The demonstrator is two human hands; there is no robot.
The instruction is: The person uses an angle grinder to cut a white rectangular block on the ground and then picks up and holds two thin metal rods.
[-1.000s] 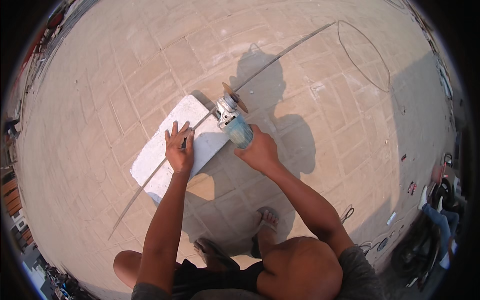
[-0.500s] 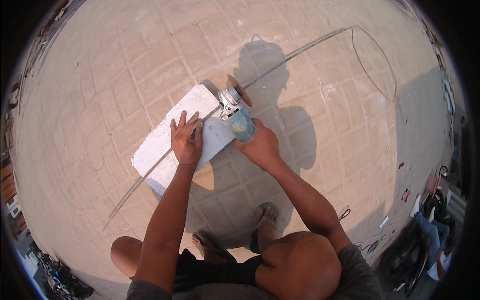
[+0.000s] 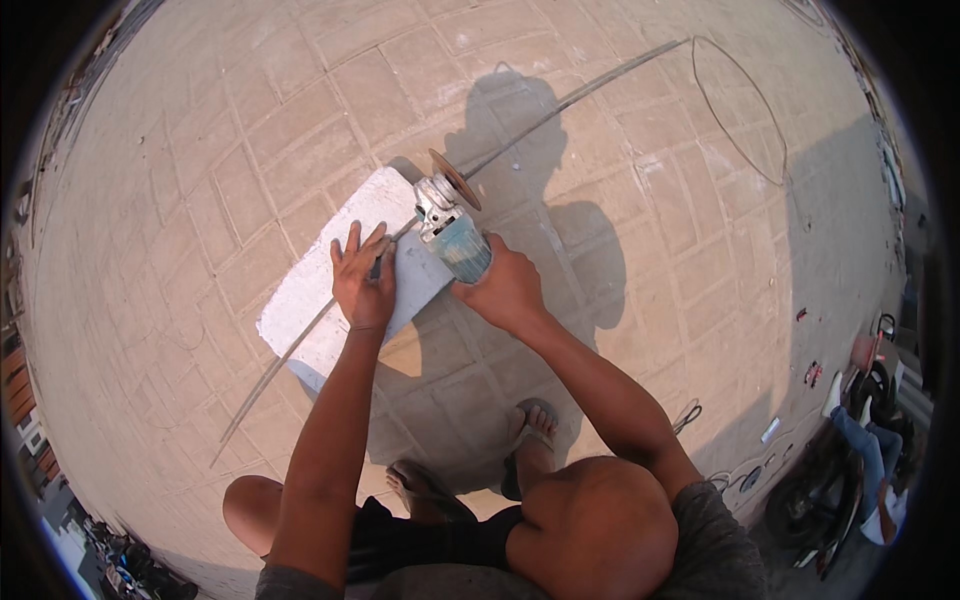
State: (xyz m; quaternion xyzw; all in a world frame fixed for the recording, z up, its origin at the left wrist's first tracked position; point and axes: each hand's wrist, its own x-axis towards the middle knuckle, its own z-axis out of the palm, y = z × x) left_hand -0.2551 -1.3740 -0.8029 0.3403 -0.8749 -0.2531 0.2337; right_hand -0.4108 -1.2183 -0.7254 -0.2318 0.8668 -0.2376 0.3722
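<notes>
My right hand (image 3: 500, 285) is closed round the blue-green body of an angle grinder (image 3: 455, 245). Its round brown disc (image 3: 455, 178) sits at thin metal rod stock (image 3: 615, 75), just off the far end of a white block (image 3: 300, 325); whether it touches the metal cannot be made out. The rod stock runs diagonally over the block and out onto the paving at both ends. My left hand (image 3: 362, 280) grips it against the block, thumb and forefinger at the metal, other fingers somewhat apart.
A thin wire loop (image 3: 760, 110) lies on the paving (image 3: 230, 200) at upper right. My sandalled feet are below the block. At lower right are cables (image 3: 690, 415), small scattered items, a motorbike (image 3: 800, 510) and another person's jeans-clad legs (image 3: 870, 450). Dark clutter lines the lower left rim.
The block and both hands appear a little higher in the view than a second ago. The grinder has shifted slightly left relative to the block, toward my left hand.
</notes>
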